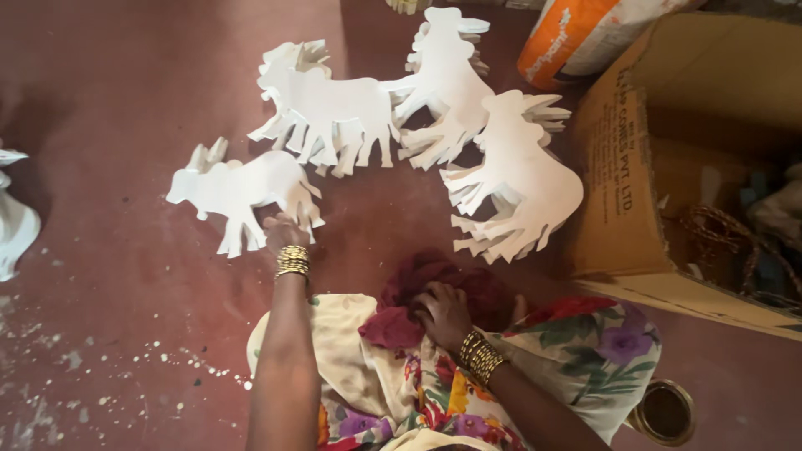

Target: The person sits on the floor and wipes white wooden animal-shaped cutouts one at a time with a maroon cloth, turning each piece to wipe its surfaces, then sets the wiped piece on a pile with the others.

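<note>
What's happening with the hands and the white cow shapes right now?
Left hand holds a white cow cutout. Right hand clutches red cloth. Cutout stacks beside; nothing blocking.

White cutouts [242, 188], maroon cloth [418, 292]

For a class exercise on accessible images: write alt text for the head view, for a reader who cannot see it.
A person's left hand holds a white animal-shaped cutout on a dark red floor, while the right hand rests on a maroon cloth in their lap. Stacks of similar cutouts lie beyond, beside a cardboard box.
</note>
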